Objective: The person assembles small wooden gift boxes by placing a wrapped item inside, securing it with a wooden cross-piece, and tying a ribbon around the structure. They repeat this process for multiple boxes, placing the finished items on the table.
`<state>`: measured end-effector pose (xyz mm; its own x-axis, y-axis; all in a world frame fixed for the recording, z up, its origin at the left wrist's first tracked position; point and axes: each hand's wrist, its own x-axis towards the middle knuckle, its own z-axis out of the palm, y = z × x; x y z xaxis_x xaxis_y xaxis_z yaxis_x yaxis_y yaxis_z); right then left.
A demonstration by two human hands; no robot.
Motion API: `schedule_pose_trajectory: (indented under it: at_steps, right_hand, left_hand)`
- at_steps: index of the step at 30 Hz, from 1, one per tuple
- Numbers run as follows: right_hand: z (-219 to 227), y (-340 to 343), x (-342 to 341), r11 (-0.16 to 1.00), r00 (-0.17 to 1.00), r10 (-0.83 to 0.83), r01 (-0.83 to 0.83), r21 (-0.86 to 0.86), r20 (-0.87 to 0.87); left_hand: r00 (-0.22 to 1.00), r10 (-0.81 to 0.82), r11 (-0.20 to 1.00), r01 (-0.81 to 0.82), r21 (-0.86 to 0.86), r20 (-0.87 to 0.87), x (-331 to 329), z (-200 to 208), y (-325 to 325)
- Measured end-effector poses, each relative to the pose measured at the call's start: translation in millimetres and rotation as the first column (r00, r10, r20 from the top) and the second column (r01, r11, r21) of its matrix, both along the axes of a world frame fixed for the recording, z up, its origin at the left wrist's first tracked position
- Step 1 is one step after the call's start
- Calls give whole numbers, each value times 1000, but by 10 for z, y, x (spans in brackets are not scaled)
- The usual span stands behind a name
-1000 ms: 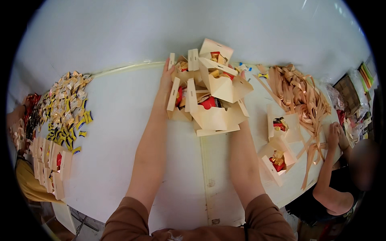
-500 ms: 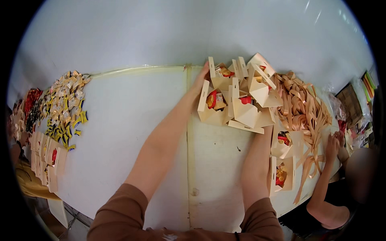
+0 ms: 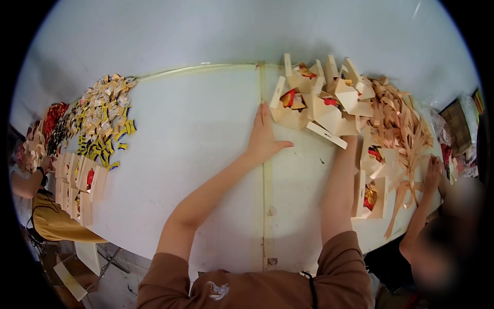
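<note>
A cluster of cream cardboard boxes [image 3: 329, 113] with raised flaps stands at the far right-centre of the table. Red and gold wrapped packets [image 3: 292, 99] show inside them. My left hand [image 3: 264, 135] is open beside the cluster's left edge, fingers together and stretched forward, thumb out to the side. It holds nothing. On the other side my right forearm [image 3: 342, 185] reaches up to the cluster's right part. The boxes hide most of that hand, so its grip does not show. Two more filled boxes [image 3: 378, 198] stand just right of this forearm.
Peach ribbons [image 3: 399, 121] lie heaped right of the boxes. Small wrapped sweets [image 3: 105, 113] are piled at the far left, with rows of filled boxes [image 3: 77, 185] nearer. A co-worker's hand [image 3: 432, 172] is at the right edge; another person's arm [image 3: 25, 185] is at the left.
My left hand has come off the boxes, drawn nearer and spread its thumb. The right arm still reaches to the cluster. The whole view has shifted, moving the table's contents rightward and up.
</note>
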<state>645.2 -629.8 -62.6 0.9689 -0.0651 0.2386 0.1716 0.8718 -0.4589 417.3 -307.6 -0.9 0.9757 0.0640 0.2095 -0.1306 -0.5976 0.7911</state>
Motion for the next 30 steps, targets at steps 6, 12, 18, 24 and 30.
schedule_pose_trajectory:
  at_steps: [6,12,18,24,30]
  right_hand:
    - [-18,293,-761,895,906,-397,345,-285,-150]
    - [336,504,-1480,836,923,-376,297,-461,-86]
    - [135,586,-2071,767,833,-520,358,-532,-189]
    - [201,1044,-2956,349,848,-523,306,-886,87]
    - [180,935,-2944,426,922,-355,307,-851,154]
  left_hand:
    - [979,118,992,-111,-54,167,-35,138,-729]
    - [954,263,965,-261,-29,147,193,32,-939]
    - [932,310,942,-328,69,190,197,-59,-1202]
    - [936,246,941,-292,169,251,91,-64,-1492]
    - [981,-69,986,39,164,183,74,-15,-1407]
